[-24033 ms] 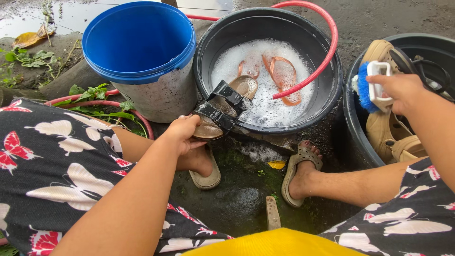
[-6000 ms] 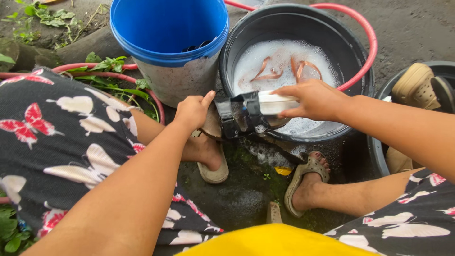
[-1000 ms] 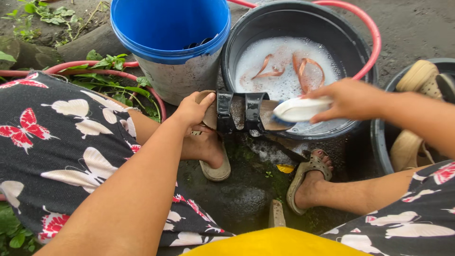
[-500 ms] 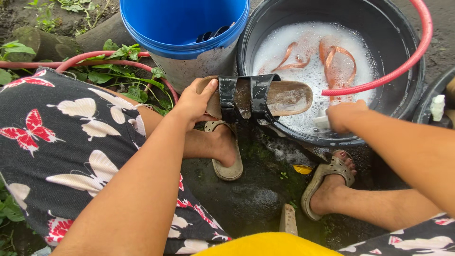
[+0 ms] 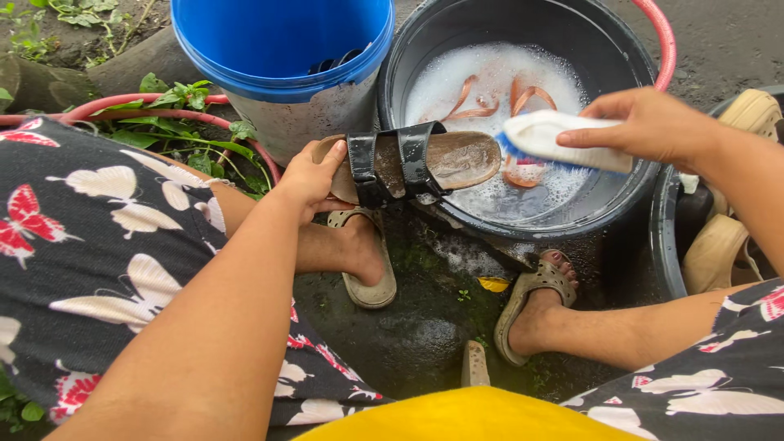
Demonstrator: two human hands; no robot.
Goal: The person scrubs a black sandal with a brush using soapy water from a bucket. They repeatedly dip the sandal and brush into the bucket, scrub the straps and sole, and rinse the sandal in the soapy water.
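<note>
My left hand (image 5: pixel 314 175) closes its grip on the heel end of a two-strap sandal (image 5: pixel 408 159), thumb under the sole and fingers curled over the edge. The sandal's long axis runs left to right, heel at my palm, toe projecting over the near rim of the black basin (image 5: pixel 400 73). My right hand (image 5: pixel 653 122) holds a white scrub brush (image 5: pixel 563 140) tightly, fingers along its back, blue bristles facing down and towards the sandal. The brush tip lies just beside the sandal's toe, to its right and barely apart from it; its own long axis is nearly in line with the sandal's. The right hand is thus the nearer to the toe, the left to the heel.

Materials: the sandal has a brown, moulded footbed, wet and glistening, crossed by two glossy black straps with buckles. The brush body is smooth white plastic.

Surroundings: the basin holds foamy, soapy water in which orange-brown thong slippers (image 5: pixel 506 98) lie part-submerged. A red hose (image 5: pixel 665 37) curves round the basin's far rim. To the left stands a blue plastic bucket (image 5: pixel 269 57), its lower wall grey and grimy. At the right edge a second dark tub (image 5: pixel 665 237) holds tan footwear (image 5: pixel 719 249). Beneath, my feet in beige sandals rest on wet, mossy concrete ground (image 5: pixel 408 335).
</note>
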